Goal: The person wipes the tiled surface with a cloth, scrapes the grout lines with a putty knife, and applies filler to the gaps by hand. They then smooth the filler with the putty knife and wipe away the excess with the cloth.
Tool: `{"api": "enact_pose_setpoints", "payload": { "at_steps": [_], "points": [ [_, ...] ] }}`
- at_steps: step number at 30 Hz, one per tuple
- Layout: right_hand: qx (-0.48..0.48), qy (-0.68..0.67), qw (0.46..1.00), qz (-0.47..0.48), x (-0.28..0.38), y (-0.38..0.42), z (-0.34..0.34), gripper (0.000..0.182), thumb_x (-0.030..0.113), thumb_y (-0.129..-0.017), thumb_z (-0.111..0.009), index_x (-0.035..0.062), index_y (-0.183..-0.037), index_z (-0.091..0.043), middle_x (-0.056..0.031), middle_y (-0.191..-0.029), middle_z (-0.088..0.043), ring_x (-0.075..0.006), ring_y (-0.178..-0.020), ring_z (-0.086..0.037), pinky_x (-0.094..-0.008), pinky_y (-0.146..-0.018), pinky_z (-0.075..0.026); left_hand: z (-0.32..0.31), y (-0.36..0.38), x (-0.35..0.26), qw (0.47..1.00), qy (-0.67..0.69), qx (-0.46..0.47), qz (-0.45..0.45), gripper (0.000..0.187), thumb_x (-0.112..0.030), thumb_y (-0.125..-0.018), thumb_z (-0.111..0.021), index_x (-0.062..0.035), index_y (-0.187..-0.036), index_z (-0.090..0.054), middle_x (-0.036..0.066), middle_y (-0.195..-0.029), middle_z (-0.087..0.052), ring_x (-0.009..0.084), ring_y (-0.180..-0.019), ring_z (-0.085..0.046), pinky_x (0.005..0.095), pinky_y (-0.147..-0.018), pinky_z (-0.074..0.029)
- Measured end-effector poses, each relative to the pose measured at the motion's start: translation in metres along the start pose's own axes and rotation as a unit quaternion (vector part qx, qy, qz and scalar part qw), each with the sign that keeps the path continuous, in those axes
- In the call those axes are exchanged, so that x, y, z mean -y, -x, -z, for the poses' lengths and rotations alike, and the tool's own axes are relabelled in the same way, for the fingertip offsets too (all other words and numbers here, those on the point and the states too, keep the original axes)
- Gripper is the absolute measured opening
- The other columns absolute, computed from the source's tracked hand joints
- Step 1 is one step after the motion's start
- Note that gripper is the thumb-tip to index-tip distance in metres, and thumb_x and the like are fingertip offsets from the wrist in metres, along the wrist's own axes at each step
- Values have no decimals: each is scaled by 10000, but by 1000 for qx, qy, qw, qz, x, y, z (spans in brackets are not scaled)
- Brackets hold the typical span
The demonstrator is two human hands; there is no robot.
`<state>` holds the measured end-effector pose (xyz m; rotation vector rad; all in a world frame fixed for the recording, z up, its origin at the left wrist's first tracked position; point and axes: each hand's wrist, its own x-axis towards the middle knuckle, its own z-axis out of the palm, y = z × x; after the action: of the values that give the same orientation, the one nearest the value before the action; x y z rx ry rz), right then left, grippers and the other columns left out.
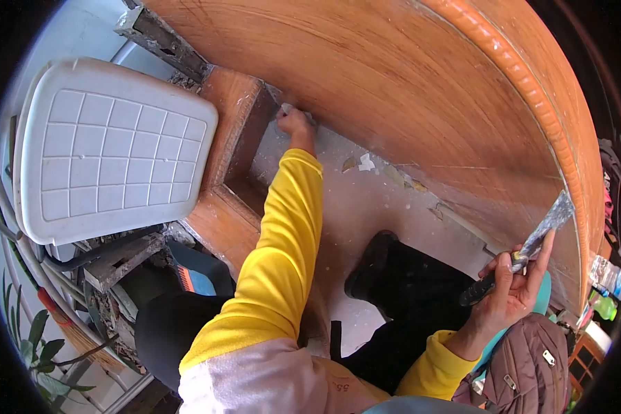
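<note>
My left hand [297, 125] reaches into the corner where the wooden panel [366, 76] meets the wooden step [231, 103]. Its fingers are closed, and a bit of something pale shows at them, too small to name. In my right hand [509, 293] is a putty knife [546, 222] with a dark handle and a smeared metal blade. The blade points up beside the curved, rounded trim [524, 65] of the panel. White scraps [366, 163] lie on the dusty floor [355, 207] along the panel's base.
A white plastic stool [117, 145] stands at the left, near a blue-grey dustpan [199, 272], a broom [83, 338] and a leafy plant [45, 345]. A brown backpack [528, 366] sits at the lower right. My dark-clothed leg [421, 283] crosses the floor.
</note>
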<state>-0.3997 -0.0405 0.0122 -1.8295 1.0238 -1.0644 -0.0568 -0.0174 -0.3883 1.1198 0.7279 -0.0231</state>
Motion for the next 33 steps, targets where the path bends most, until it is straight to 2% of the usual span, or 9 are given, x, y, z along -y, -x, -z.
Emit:
{"api": "enact_pose_setpoints", "payload": {
  "at_steps": [3, 8, 10, 11, 15, 18, 19, 22, 33],
  "points": [
    [-9, 4, 1000, -3, -1, -5, -2, 678, -132, -830, -499, -35, -1476, -318, -88, -987, -546, -89, -681, -478, -204, -536, -438, -9, -15, -27, 997, -5, -73, 30, 111, -67, -894, -608, 19, -963, -617, 80, -928, -651, 205, -804, -603, 352, -751, -501],
    [17, -14, 1000, 5, -6, -5, -4, 668, -96, -845, -518, -34, -1478, -315, -98, -1005, -545, -90, -686, -482, -209, -527, -440, -15, 9, -40, 981, 32, -16, -191, 100, -38, -882, -637, 27, -954, -612, 98, -1024, -639, 199, -929, -602, 331, -849, -483],
    [6, 16, 1000, -2, -2, -5, -9, 676, -73, -843, -523, -32, -1482, -305, -104, -1009, -544, -94, -686, -488, -215, -526, -447, -7, 19, -52, 948, 39, 52, -311, 111, -26, -880, -629, 39, -966, -606, 112, -1073, -629, 208, -961, -603, 336, -886, -475],
    [0, 23, 1000, -11, 0, -4, -12, 678, -72, -842, -521, -31, -1483, -303, -107, -1009, -544, -96, -685, -489, -216, -527, -449, 0, 23, -57, 898, -89, 40, -430, 143, -17, -870, -633, 59, -988, -603, 127, -1111, -615, 228, -969, -613, 350, -904, -476],
    [10, 40, 999, -13, 2, -4, -23, 671, -67, -845, -506, -29, -1484, -304, -102, -1002, -544, -95, -676, -486, -207, -529, -442, 10, -34, 28, 960, -48, -17, -275, 178, -79, -871, -652, 73, -956, -618, 148, -1031, -651, 242, -928, -623, 365, -842, -497],
    [16, 61, 998, -7, 2, -8, -25, 684, -71, -832, -515, -29, -1483, -308, -85, -961, -548, -88, -669, -482, -200, -533, -436, 10, -36, 18, 981, -136, -6, -139, 250, 36, -864, -592, 105, -1103, -575, 125, -1059, -620, 234, -974, -596, 334, -856, -487],
    [6, 64, 998, -18, 3, -8, -26, 688, -76, -828, -515, -30, -1483, -308, -83, -955, -549, -87, -667, -482, -200, -534, -436, 6, -33, 11, 980, -130, -49, -142, 279, -210, -883, -661, 65, -906, -621, 107, -865, -669, 215, -833, -607, 341, -756, -485],
    [-16, 45, 999, -25, 0, -11, -28, 701, -101, -813, -504, -30, -1482, -308, -79, -950, -558, -88, -651, -485, -200, -537, -437, -3, -47, 9, 987, -52, -51, -143, 216, 1, -875, -612, 93, -1067, -572, 133, -1005, -641, 210, -913, -591, 326, -846, -483],
    [-44, 32, 998, -31, -10, -9, -4, 697, -81, -828, -541, -46, -1479, -295, -126, -1019, -588, -103, -686, -515, -207, -554, -456, -2, 7, -36, 928, -65, 23, -367, 173, -30, -918, -584, 73, -1055, -560, 113, -1036, -604, 204, -951, -566, 337, -858, -479]
  ]
}}
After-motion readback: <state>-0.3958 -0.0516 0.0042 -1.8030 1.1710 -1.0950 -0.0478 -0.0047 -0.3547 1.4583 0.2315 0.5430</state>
